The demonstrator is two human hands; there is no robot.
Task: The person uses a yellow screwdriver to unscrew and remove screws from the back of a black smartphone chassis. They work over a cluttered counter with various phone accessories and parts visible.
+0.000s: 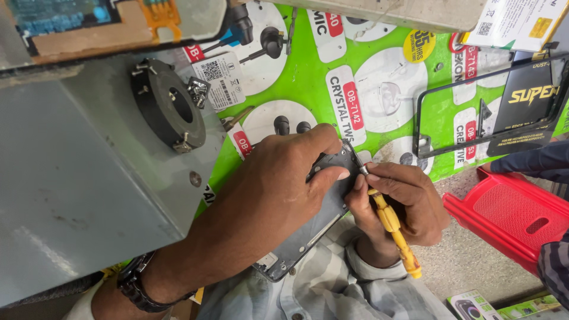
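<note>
My left hand (pixel 269 189) grips a dark opened phone body (pixel 317 222) from above, thumb and fingers clamped over its upper end. My right hand (pixel 403 204) holds a small screwdriver with a yellow handle (pixel 396 234), its metal tip (pixel 361 168) pressed onto the top corner of the phone. The phone tilts from lower left up to upper right over my lap. A dark watch (pixel 133 287) sits on my left wrist.
A grey metal box (pixel 77 195) with a black ring magnet (pixel 169 106) stands at the left. A green printed mat (pixel 308 77) covers the bench. A black phone frame (pixel 474 106) lies at the right. A red plastic stool (pixel 510 216) and another person's sleeve (pixel 533 163) are at right.
</note>
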